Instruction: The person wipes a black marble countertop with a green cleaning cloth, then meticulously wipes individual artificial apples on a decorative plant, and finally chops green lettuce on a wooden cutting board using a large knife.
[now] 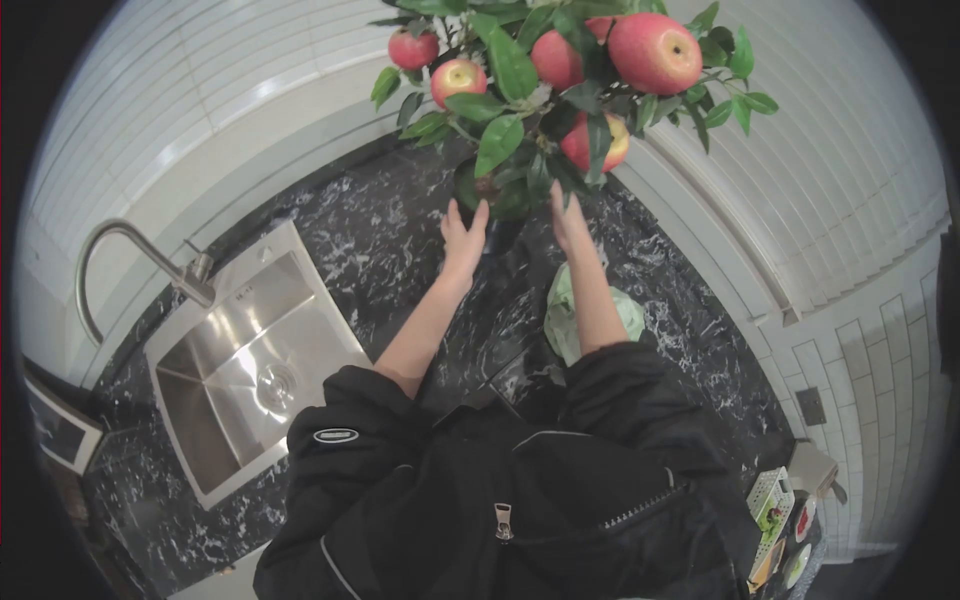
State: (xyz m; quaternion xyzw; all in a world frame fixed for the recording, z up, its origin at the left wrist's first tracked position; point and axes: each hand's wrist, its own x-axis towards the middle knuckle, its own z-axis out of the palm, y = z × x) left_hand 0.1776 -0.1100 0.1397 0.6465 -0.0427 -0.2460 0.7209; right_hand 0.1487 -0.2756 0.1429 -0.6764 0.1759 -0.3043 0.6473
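A potted plant with red artificial-looking apples point(655, 54) and green leaves stands at the back of the dark counter. Its dark pot point(488, 195) shows below the foliage. My left hand point(465, 240) is at the pot's left side, thumb and fingers spread apart. On the other side, my right hand point(567, 218) reaches up with fingers stretched out, its tips under the low leaves. Whether either hand touches the pot is hard to tell. A crumpled pale green cloth or bag point(562, 315) lies beneath my right forearm.
To the left, a steel sink point(215, 375) is set into the black marbled counter point(385, 235), with a curved tap point(125, 228) behind it. A framed dark panel point(65, 425) is at far left. A white basket point(768, 515) with small items is at lower right. White blinds point(830, 170) line the wall.
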